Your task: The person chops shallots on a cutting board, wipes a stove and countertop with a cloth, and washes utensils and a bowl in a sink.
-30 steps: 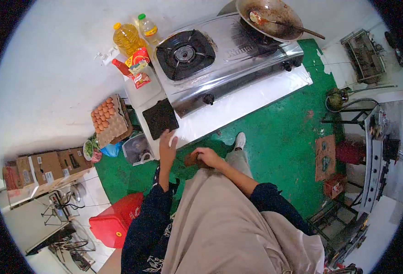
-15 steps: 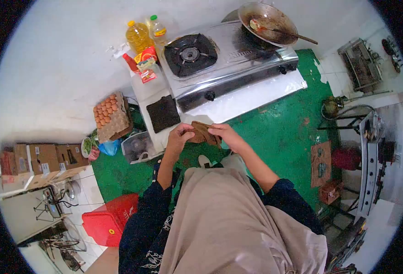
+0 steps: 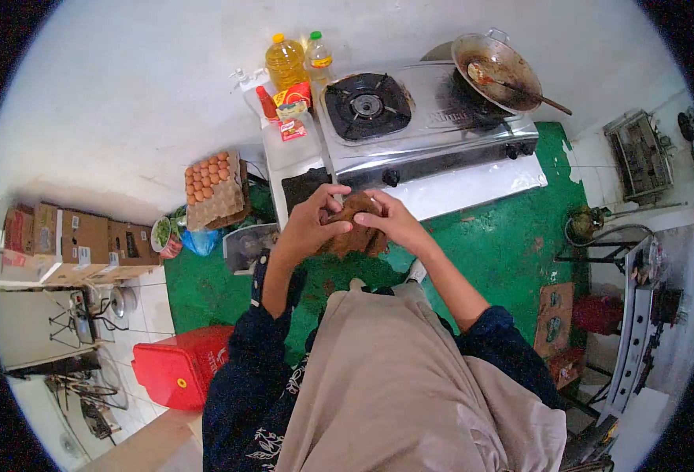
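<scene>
A limp brown cloth (image 3: 369, 241) is held up in front of my apron, pinched between both hands. On its left edge, the thumb and fingers of my left hand (image 3: 312, 223) are closed. My right hand (image 3: 397, 225) grips the upper right part, its thumb pressed on the fabric. Part of the cloth is hidden behind my fingers. Just beyond my left hand, a dark square mat or cloth (image 3: 304, 186) lies on the narrow white counter (image 3: 290, 153). The two-burner gas stove (image 3: 433, 143) stands past my hands.
A wok (image 3: 512, 67) with a ladle in it sits on the right burner. Oil bottles (image 3: 286, 64) and seasoning packets (image 3: 292, 130) stand at the counter's back. Leftward are an egg tray (image 3: 215, 200), cardboard boxes (image 3: 83, 236) and a red bin (image 3: 175, 374). The floor is green.
The cloth has gone from folded to more spread and hanging. Both hands have moved slightly up and closer together on it. The view has shifted, so the stove appears further right.
</scene>
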Motion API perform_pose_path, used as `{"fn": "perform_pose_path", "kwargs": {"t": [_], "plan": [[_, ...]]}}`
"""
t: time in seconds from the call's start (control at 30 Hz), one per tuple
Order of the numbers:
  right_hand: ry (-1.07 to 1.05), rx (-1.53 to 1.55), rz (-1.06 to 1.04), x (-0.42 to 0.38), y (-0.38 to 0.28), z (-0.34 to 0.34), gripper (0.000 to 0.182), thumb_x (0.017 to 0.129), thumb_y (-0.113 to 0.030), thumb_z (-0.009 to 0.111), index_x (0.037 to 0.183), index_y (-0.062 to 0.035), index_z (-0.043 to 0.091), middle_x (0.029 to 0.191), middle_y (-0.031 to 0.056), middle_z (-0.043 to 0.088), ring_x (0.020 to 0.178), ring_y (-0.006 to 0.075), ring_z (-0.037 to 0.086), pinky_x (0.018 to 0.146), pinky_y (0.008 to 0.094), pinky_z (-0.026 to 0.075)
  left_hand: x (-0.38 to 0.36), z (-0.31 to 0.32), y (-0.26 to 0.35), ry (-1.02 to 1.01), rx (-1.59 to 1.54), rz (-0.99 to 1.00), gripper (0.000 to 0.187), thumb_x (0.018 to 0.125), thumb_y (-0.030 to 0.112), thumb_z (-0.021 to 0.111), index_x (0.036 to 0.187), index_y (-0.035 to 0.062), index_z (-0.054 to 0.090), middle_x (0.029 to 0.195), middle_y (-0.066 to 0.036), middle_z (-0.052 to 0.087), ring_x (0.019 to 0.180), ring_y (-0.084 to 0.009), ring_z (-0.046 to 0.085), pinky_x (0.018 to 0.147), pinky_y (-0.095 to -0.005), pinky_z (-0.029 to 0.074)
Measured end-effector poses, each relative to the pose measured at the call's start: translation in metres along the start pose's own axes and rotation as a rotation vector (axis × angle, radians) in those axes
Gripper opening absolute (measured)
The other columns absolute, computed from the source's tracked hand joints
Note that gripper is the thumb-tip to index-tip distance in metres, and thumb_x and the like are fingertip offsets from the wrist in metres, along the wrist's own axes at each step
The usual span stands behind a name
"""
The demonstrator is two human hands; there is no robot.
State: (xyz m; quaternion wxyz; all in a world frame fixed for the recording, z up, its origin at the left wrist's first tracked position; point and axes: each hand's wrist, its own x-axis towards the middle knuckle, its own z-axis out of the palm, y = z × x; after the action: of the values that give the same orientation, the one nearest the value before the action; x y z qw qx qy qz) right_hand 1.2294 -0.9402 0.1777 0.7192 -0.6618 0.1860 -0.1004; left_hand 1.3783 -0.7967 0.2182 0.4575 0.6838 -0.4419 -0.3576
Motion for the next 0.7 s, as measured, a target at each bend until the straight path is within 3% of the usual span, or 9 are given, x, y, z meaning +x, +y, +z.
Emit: {"fn": "perform_pose_path", "kwargs": {"t": [0.07, 0.1, 0.27, 0.3, 0.33, 0.47, 0.5, 0.63, 0.7], "plan": [[-0.074, -0.164, 0.016, 0.012, 0.010, -0.015, 0.032, 0.077, -0.010, 0.070, 0.103, -0.0053, 0.052, 0.086, -0.0003, 0.059, 0.086, 0.0095, 0.055, 0.076, 0.0262, 0.045, -0.003, -0.015, 0.011, -0.033, 0.038, -0.056, 0.061, 0.069, 0.007, 0.078, 0.123, 0.0114, 0.051, 0.091, -0.002, 0.058, 0.070, -0.0084, 0.052, 0.065, -0.0238, 0.046], [-0.097, -0.180, -0.019, 0.016, 0.006, -0.016, 0.022, 0.075, -0.003, 0.067, 0.090, -0.0058, 0.051, 0.077, -0.0034, 0.054, 0.077, 0.0069, 0.052, 0.068, 0.0239, 0.043, -0.005, -0.022, 0.015, -0.041, 0.099, -0.054, 0.062, 0.068, 0.007, 0.078, 0.124, 0.0109, 0.051, 0.091, -0.002, 0.060, 0.069, -0.0084, 0.052, 0.064, -0.0239, 0.046], [-0.124, -0.004, -0.113, 0.025, -0.021, 0.009, 0.015, 0.078, -0.005, 0.064, 0.091, -0.0058, 0.059, 0.075, -0.0024, 0.056, 0.073, 0.0063, 0.053, 0.066, 0.0227, 0.044, -0.010, -0.041, 0.001, -0.006, 0.207, 0.011, 0.037, 0.068, 0.001, 0.072, 0.104, 0.0060, 0.063, 0.085, -0.008, 0.065, 0.067, -0.0143, 0.058, 0.062, -0.0276, 0.047], [-0.157, -0.049, -0.080, 0.029, -0.022, 0.010, 0.015, 0.078, -0.005, 0.064, 0.092, -0.0061, 0.060, 0.075, -0.0026, 0.056, 0.073, 0.0060, 0.053, 0.066, 0.0228, 0.044, -0.011, -0.042, 0.002, 0.002, 0.199, -0.066, 0.027, 0.069, 0.003, 0.069, 0.096, 0.0045, 0.065, 0.084, -0.011, 0.065, 0.074, -0.0235, 0.062, 0.070, -0.0324, 0.049], [-0.189, -0.094, -0.047, 0.033, -0.023, 0.010, 0.015, 0.078, -0.005, 0.064, 0.093, -0.0063, 0.061, 0.075, -0.0028, 0.056, 0.074, 0.0058, 0.053, 0.066, 0.0230, 0.044, -0.011, -0.045, 0.001, 0.004, 0.309, -0.041, 0.026, 0.069, 0.003, 0.068, 0.096, 0.0049, 0.065, 0.085, -0.011, 0.065, 0.077, -0.0255, 0.061, 0.072, -0.0340, 0.049], [-0.112, -0.563, -0.253, 0.060, -0.004, 0.015, 0.010, 0.073, -0.008, 0.064, 0.083, -0.0053, 0.064, 0.082, 0.0106, 0.063, 0.076, 0.0245, 0.061, 0.070, 0.0354, 0.048, -0.012, -0.052, -0.017, 0.097, 0.630, 0.065, 0.022, 0.071, 0.002, 0.063, 0.093, 0.0063, 0.065, 0.087, -0.012, 0.064, 0.088, -0.0306, 0.058, 0.079, -0.0395, 0.047], [-0.086, -0.647, -0.291, 0.065, -0.004, 0.021, 0.011, 0.073, -0.006, 0.062, 0.084, -0.0051, 0.061, 0.083, 0.0147, 0.061, 0.080, 0.0331, 0.058, 0.073, 0.0423, 0.047, -0.011, -0.052, -0.029, 0.144, 0.683, 0.095, 0.021, 0.071, 0.002, 0.062, 0.091, 0.0067, 0.065, 0.088, -0.012, 0.064, 0.090, -0.0312, 0.057, 0.080, -0.0407, 0.047], [0.049, -0.823, -0.614, 0.076, 0.018, 0.046, 0.017, 0.071, -0.002, 0.058, 0.087, -0.0057, 0.058, 0.082, 0.0118, 0.055, 0.083, 0.0314, 0.055, 0.073, 0.0439, 0.044, -0.017, -0.050, -0.074, 0.449, 0.787, 0.269, 0.020, 0.071, 0.000, 0.059, 0.089, 0.0067, 0.064, 0.087, -0.009, 0.063, 0.090, -0.0301, 0.056, 0.079, -0.0407, 0.047], [0.052, -0.937, -0.667, 0.070, 0.040, 0.055, 0.016, 0.071, -0.002, 0.058, 0.087, -0.0053, 0.058, 0.084, 0.0117, 0.055, 0.085, 0.0313, 0.054, 0.073, 0.0439, 0.044, -0.030, -0.034, -0.099, 0.508, 0.814, 0.205, 0.022, 0.072, 0.001, 0.060, 0.092, 0.0072, 0.065, 0.094, -0.010, 0.064, 0.093, -0.0309, 0.056, 0.082, -0.0415, 0.046]]}}
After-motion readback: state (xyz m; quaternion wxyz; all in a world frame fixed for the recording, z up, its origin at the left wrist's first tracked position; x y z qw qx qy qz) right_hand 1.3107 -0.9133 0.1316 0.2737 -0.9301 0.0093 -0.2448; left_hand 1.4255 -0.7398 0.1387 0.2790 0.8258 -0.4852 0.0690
